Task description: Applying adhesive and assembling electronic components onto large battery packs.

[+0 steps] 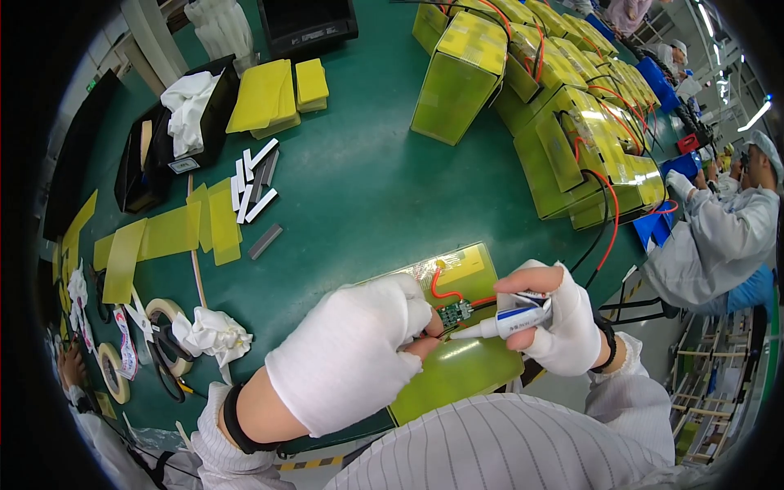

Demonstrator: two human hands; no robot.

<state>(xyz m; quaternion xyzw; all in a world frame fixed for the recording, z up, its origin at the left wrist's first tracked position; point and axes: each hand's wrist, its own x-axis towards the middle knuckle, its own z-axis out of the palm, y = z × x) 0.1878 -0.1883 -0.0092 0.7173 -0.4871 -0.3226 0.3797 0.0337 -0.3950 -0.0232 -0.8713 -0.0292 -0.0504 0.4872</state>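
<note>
A battery pack in yellow-green sheeting [457,377] lies at the table's near edge. On it sits a small green circuit board [455,314] with red and black wires. My left hand [355,351], in a white glove with bare fingertips, is closed at the board's left edge; the glove hides part of that grip. My right hand [563,322], gloved the same way, squeezes a white glue tube [523,317] between thumb and fingers. The tube's pointed nozzle aims left, close by the board's lower edge and my left fingertips.
Several wrapped battery packs [572,147] with loose wires stand at the far right. To the left are yellow sheets [261,96], foam strips [245,184], scissors [147,327], tape rolls [113,371], a crumpled white cloth [216,333] and black bins [214,102]. A co-worker [719,229] sits at right.
</note>
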